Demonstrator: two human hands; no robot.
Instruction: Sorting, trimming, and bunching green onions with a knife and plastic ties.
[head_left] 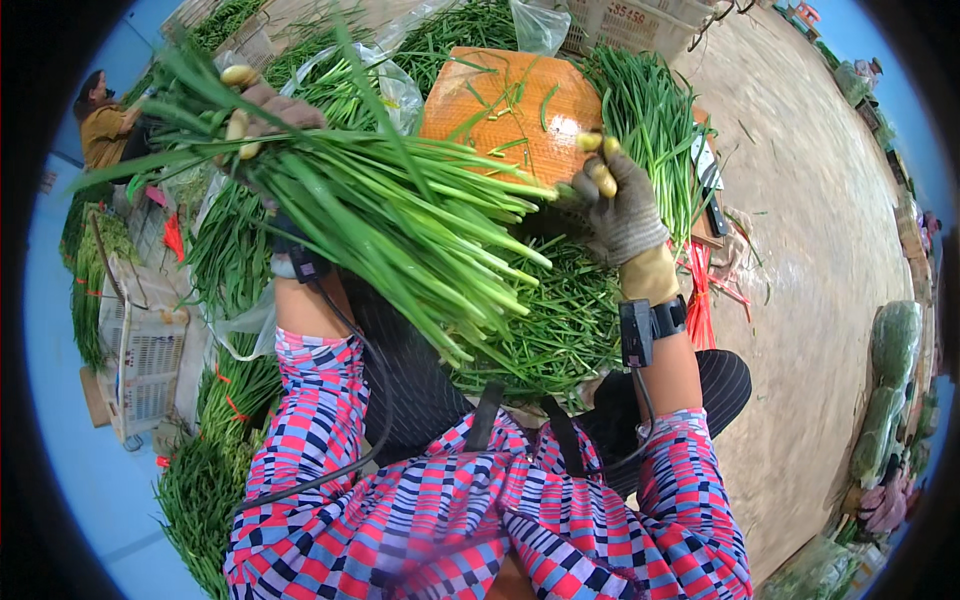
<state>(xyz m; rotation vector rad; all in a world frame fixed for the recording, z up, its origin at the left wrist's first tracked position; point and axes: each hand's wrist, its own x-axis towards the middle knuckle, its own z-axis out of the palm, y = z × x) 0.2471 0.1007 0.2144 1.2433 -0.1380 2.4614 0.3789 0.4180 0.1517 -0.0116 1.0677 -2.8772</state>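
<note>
My left hand, in a grey glove with yellow fingertips, is closed around a big bunch of green chives. The bunch slants across in front of me, leaves to the upper left and pale stem ends to the right. Just beyond those ends is my right hand, gloved alike. Its fingers are curled; whatever is between them, if anything, I cannot make out. An orange-brown block with a woven-looking top stands behind the bunch, with loose leaves on it. Green trimmings lie in a heap below the hands.
More chives lie right of the block, beside a knife on a board. Red ties hang near it. Plastic crates and tied bundles stand left. Another person sits far left. Bagged greens line the right.
</note>
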